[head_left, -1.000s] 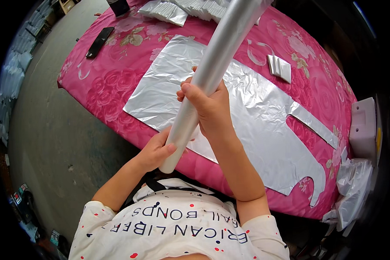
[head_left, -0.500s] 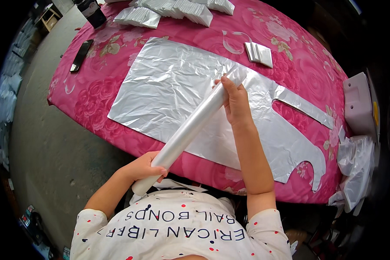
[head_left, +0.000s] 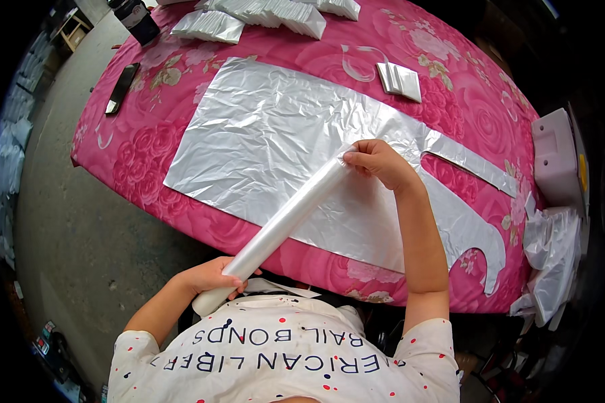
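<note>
A long, flattened roll of whitish plastic film slants from my lap out over the table. My left hand is wrapped round its near end. My right hand pinches the film at the far end between thumb and fingers. Beneath the roll lies a large silvery-white plastic sheet, wrinkled and spread flat. Its right side has curved cut-outs and strap-like ends, like a disposable apron. Whether it is one layer or several, I cannot tell.
A pink floral cloth covers the table. Along the far edge sit stacks of folded white packets, with a smaller stack nearer. A dark phone and dark cup are at left; a pale box and clear plastic bags at right.
My right hand has slid off its wrap round the roll's far end and turned to pinch the film there. The roll's far end has come slightly nearer; my left hand has shifted a little left.
</note>
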Demonstrator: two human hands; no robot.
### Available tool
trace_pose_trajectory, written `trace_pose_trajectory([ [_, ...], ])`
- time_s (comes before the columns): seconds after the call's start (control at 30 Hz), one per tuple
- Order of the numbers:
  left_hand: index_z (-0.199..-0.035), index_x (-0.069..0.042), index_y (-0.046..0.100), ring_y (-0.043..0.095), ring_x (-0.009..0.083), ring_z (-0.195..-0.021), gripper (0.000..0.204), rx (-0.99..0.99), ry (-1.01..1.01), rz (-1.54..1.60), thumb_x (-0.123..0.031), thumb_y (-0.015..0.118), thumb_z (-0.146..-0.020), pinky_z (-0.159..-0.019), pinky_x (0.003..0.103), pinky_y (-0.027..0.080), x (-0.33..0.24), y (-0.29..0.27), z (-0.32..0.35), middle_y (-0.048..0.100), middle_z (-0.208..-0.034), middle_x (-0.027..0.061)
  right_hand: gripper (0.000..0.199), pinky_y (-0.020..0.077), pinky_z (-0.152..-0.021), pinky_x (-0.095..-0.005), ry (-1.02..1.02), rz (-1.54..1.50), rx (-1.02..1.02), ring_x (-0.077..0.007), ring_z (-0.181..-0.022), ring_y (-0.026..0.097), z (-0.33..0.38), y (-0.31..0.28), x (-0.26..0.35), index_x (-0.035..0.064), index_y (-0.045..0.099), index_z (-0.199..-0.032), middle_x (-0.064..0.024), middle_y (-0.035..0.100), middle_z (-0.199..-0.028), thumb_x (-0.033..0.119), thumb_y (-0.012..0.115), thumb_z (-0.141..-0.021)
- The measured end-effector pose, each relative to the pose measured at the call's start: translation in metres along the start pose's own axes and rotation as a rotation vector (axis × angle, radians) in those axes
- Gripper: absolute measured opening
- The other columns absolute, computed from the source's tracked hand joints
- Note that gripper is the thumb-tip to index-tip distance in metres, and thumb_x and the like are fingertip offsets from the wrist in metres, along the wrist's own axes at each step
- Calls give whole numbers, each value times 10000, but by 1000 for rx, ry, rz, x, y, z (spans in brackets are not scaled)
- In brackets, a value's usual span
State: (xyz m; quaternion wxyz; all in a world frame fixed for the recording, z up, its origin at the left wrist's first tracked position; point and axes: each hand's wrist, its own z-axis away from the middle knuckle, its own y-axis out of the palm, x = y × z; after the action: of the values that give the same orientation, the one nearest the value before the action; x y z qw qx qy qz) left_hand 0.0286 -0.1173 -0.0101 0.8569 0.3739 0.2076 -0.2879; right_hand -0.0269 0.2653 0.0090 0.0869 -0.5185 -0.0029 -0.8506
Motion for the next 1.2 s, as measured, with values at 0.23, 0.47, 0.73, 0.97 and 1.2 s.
trace_pose_trajectory([
  [0.23, -1178, 15, 498, 579, 115, -686, 642, 67, -139, 10, -315, 751, -689, -652, 254, 472, 4, -12, 16, 602, -814, 62, 174, 372, -513, -213, -114, 216, -436, -54, -558, 464, 2, -62, -22, 11, 609, -782, 15, 532, -634, 169, 594, -854],
  [0.47, -1122, 1, 562, 591, 155, -886, 473, 220, -239, -346, -174, 733, -717, -806, 298, 458, 18, -56, 51, 642, -991, 62, 142, 387, -505, -209, -125, 200, -715, -45, -563, 462, 29, -163, -56, 1, 602, -843, 23, 532, -663, 136, 574, -873],
  [0.73, -1037, -36, 593, 591, 315, -874, 439, -8, 283, -1353, -168, 726, -640, -764, 373, 459, -113, 14, -42, 628, -924, 139, 160, 342, -499, -232, -208, 295, -526, -56, -554, 410, -6, -104, -36, 7, 578, -788, 30, 479, -628, 147, 574, -865],
  [0.97, -1066, -18, 566, 554, 296, -939, 423, -149, 1186, -1664, -240, 684, -725, -860, 391, 439, -112, 36, -116, 575, -1054, 120, 164, 401, -560, -248, -183, 357, -437, -77, -590, 478, -23, -89, -24, 7, 609, -851, 1, 549, -654, 166, 569, -864],
  [1.2, -1267, 59, 402, 336, 307, -1281, 706, 172, 1002, -1820, -495, 475, -834, -1069, 407, 244, -73, 42, -123, 360, -1367, 199, 177, 426, -594, -247, -144, 335, -386, -82, -612, 505, -25, -90, -19, -6, 609, -866, 2, 568, -691, 168, 575, -859],
])
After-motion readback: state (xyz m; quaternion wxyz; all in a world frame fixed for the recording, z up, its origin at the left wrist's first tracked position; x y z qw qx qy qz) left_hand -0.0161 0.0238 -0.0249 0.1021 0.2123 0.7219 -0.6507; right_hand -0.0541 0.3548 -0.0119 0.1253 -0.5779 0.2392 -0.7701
